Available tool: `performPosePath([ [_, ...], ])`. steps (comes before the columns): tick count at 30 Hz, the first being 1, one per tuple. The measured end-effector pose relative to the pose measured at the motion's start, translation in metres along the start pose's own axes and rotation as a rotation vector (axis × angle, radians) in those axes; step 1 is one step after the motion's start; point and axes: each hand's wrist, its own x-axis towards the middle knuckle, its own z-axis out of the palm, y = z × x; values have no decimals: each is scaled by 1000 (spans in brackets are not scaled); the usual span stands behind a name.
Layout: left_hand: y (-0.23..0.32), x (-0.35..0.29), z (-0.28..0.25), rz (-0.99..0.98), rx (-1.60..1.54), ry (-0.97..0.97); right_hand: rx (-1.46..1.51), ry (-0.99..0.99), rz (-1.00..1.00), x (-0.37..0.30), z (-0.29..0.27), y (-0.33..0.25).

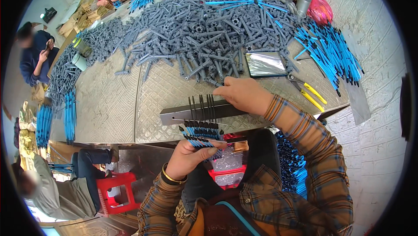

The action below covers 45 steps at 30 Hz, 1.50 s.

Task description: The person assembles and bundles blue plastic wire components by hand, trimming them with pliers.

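Note:
My left hand (188,157) is closed round a bundle of blue rods with black ends (201,132), held upright at the table's near edge. Thin black tips stick up from the bundle, and thin metal strips cross it. Over a dark metal bar (174,115) on the table reaches my right hand (248,95), its fingers bent and pressed together beside the black tips. Whatever the right fingers pinch is too small to make out. Just beyond that hand begins a large heap of grey plastic fittings (204,40).
Yellow-handled pliers (309,93) and a shiny film-covered pad (266,64) lie right of the bar. More blue rods (333,55) are piled at the far right, near a pink bag (320,8). Other people sit left and far; a red stool (116,192) stands below left.

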Motion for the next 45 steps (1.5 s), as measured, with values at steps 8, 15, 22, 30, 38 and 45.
performPosePath([
  [8, 3, 1, -10, -12, -48, -67, 98, 37, -11, 12, 14, -4],
  [15, 7, 1, -20, -92, -68, -175, 139, 29, -28, 21, 21, -6],
  [22, 11, 4, -40, -143, -59, -291, 128, -55, -51, 31, 13, -8],
  [30, 15, 7, -46, -152, -124, -342, 284, -44, -14, 32, 25, -15],
  [38, 14, 7, -43, -203, -130, -341, 517, -69, -2, 41, 33, -17],
  [45, 20, 3, -36, -144, 12, -326, 384, -175, 181, 30, 17, -14],
])
